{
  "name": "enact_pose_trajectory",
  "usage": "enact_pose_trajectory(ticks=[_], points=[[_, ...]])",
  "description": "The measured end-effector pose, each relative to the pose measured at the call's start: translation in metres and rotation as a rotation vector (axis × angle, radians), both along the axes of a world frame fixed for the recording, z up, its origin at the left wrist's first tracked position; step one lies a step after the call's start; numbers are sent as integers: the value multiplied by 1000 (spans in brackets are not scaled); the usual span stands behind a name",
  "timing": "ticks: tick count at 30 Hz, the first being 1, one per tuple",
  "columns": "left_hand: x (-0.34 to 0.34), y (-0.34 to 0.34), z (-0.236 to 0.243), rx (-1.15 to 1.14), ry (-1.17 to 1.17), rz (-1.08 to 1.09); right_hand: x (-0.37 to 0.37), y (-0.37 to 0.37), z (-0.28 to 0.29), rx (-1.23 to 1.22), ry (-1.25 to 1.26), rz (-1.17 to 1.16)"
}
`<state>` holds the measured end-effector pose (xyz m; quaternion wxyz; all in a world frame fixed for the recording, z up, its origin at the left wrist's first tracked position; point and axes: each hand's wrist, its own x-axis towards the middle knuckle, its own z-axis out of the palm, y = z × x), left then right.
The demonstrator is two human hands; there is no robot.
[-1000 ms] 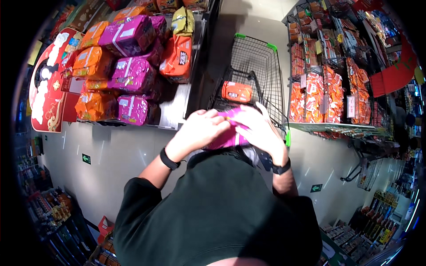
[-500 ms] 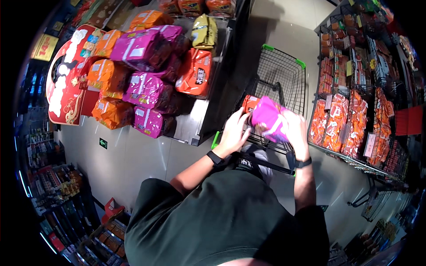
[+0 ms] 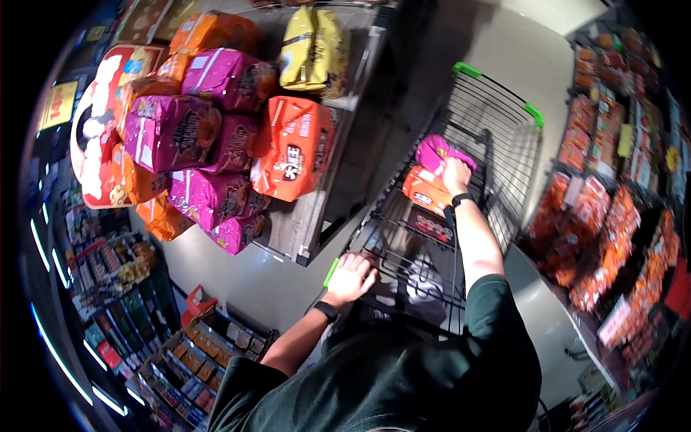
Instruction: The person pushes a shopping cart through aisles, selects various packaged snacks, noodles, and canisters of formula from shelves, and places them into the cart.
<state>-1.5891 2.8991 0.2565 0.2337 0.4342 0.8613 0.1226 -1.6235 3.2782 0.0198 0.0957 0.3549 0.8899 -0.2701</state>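
My right hand (image 3: 456, 176) reaches into the shopping cart (image 3: 507, 99), its fingers closed on a purple multipack of instant noodles (image 3: 434, 153). Just nearer to me, an orange-red noodle pack (image 3: 426, 189) lies in the cart, partly behind my right wrist. Below that pack sits a dark item with red and white markings (image 3: 430, 225). My left hand (image 3: 350, 277) is closed over the cart handle, close to its green left end (image 3: 331, 273). My right palm and some fingertips are hidden from view.
At the left, a display table (image 3: 288, 234) carries stacked purple packs (image 3: 173, 133), a yellow pack (image 3: 311, 54) and a big orange-red pack (image 3: 294, 147). Along the right stand racks of orange-wrapped packets (image 3: 608, 245). Low shelves (image 3: 209, 349) are at the lower left.
My right hand has lowered the purple pack forward into the cart. My left hand has moved back from beside the packs to the cart handle. The view has shifted and turned.
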Motion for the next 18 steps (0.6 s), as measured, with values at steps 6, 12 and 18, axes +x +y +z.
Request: enact_pose_trajectory(ticks=[6, 12, 18], points=[[-1, -3, 12, 5, -19, -37, -19, -23, -45, -107, -107, 42], [9, -32, -2, 128, 26, -28, 46, -58, -63, -52, 392, 110], [23, -52, -7, 310, 17, -44, 113, -119, 29, -450, 368, 115]])
